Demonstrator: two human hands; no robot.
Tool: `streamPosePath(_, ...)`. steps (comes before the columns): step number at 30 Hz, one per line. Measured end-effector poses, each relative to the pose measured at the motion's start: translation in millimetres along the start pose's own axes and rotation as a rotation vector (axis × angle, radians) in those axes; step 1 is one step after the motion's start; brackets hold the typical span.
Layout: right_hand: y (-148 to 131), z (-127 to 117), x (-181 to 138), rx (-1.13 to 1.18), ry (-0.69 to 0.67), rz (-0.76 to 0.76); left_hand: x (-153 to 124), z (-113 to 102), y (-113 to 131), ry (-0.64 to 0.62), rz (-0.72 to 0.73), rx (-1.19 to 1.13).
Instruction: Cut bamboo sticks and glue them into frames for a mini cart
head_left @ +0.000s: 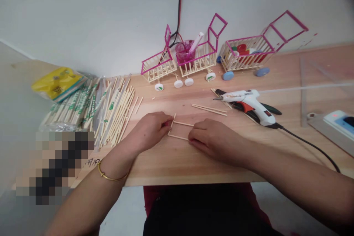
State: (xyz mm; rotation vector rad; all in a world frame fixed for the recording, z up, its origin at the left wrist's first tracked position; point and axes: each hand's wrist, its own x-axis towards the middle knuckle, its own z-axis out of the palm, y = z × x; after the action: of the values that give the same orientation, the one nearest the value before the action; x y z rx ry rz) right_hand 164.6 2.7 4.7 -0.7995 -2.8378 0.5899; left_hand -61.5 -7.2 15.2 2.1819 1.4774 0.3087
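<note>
A small frame of thin wooden sticks (181, 130) lies flat on the wooden table (171, 162) in front of me. My left hand (151, 129) pinches its left end, where a short cross stick meets two long ones. My right hand (211, 140) presses closed fingers on the frame's right end. A white hot glue gun (250, 105) lies on its side just beyond my right hand, its cable running off to the right.
A big pile of chopsticks, loose and wrapped (96, 110), covers the left of the table beside a yellow packet (58, 83). Three stick-built toy carts with pink trim (193, 61) stand along the wall. Loose sticks (208, 109) lie mid-table. A power strip (339, 121) sits at the right edge.
</note>
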Motion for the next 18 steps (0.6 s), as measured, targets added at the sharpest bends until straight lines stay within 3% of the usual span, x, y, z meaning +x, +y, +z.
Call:
streamPosePath(10,6,-9,-2,0.143,0.071,-0.007,0,-3,3,-0.007,0.001,0.015)
streamPosePath(14,18,-25,-8,0.103,0.232,0.194,0,-2,0,0.002,0.027,0.018)
streamPosePath(18,26,-29,-13,0.065,0.165,0.333,1,-2,-1,-0.007,0.032,0.016)
